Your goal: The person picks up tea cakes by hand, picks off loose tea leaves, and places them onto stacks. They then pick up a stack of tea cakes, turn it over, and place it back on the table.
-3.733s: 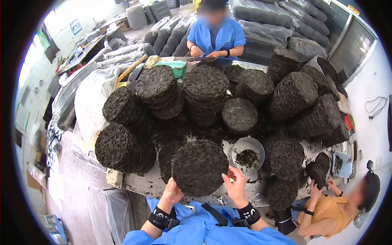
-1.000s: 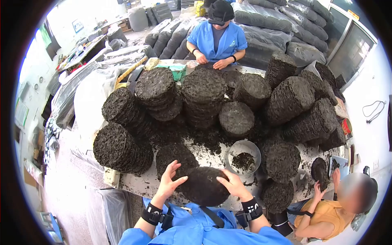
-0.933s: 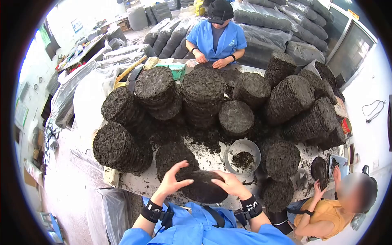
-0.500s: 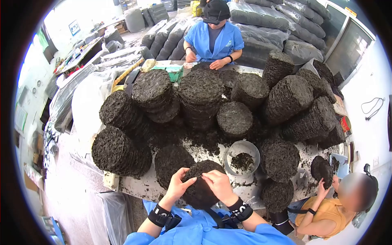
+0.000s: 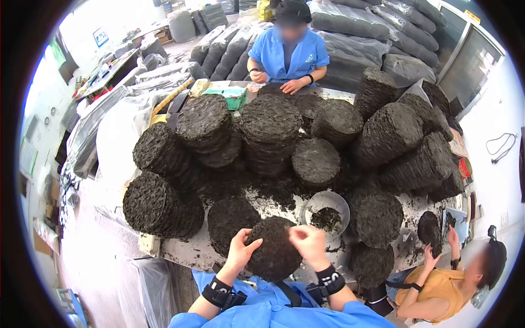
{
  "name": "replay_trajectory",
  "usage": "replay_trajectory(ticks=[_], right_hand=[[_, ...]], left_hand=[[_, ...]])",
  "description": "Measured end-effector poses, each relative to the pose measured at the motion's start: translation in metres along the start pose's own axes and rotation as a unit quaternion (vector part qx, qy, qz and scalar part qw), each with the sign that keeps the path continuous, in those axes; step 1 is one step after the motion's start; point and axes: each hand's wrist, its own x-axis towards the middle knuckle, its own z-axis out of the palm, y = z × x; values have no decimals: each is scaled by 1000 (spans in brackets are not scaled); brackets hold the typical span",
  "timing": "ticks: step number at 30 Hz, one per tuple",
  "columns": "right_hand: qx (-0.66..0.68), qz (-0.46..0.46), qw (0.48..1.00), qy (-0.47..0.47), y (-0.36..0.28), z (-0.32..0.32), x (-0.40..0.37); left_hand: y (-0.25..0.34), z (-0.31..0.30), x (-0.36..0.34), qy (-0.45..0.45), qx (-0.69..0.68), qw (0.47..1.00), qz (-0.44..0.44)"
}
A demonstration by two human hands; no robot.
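My left hand (image 5: 239, 250) grips the left edge of a dark, rough round disc (image 5: 276, 251) that looks like dried seaweed, its thumb lying on top. Near the disc's upper right edge is my right hand (image 5: 309, 244), slightly blurred, its fingers pinched together; whatever they hold is too small to make out. Another similar disc or stack (image 5: 232, 216) lies on the table just beyond my left hand. Beyond my right hand stands a clear plastic bowl (image 5: 343, 203) with dark scraps (image 5: 326, 218) inside.
Tall stacks of dark discs (image 5: 270, 123) crowd the white table (image 5: 257, 202), with loose crumbs between them. More stacks (image 5: 374, 218) stand at right. A co-worker in blue (image 5: 287, 57) sits opposite; another in orange (image 5: 435, 284) holds a disc at right. Filled bags (image 5: 350, 24) are piled behind.
My right hand has moved from the disc's upper middle to the right, off its edge. More of the disc's surface shows. The co-worker at right has moved one hand away from their disc.
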Motion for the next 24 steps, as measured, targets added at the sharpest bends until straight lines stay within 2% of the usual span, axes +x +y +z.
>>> replay_trajectory(ticks=[2, 4, 5, 6, 8, 10, 11, 14, 15, 17, 21, 24], right_hand=[[-67, 68, 992, 78, 39, -20, 8], [-288, 30, 954, 77, 85, -40, 13], [-401, 53, 912, 68, 94, -43, 7], [-402, 53, 911, 71, 89, -44, 7], [-179, 5, 983, 35, 65, -34, 1], [-60, 5, 996, -60, 15, -17, -6], [-15, -51, 997, -62, 0, -4, -10], [-22, -146, 988, -50, -15, 27, -13], [-17, -148, 988, -51, -15, 31, -12], [-74, -205, 973, -75, -15, 36, -7], [-134, -222, 960, -104, -8, 39, -11], [-136, -181, 969, -98, -11, 33, -7]], left_hand=[[-3, -3, 2, 2, -15, 1000, -20], [-3, -2, 1, 1, -15, 1000, -23], [-4, 0, 2, -2, -14, 1000, -23], [-5, 2, 5, -5, -14, 1000, -21], [-11, 4, 4, 3, -29, 1000, -11], [-10, 6, 1, 0, -23, 1000, -15], [-9, 8, 2, -4, -19, 1000, -11], [-5, 8, 0, -19, -11, 1000, -6], [-5, 7, -2, -15, -8, 1000, -6], [-5, 7, -3, -23, 32, 999, 12], [0, 7, -6, -29, 66, 997, 8], [2, 9, -6, -35, 93, 995, -1]])
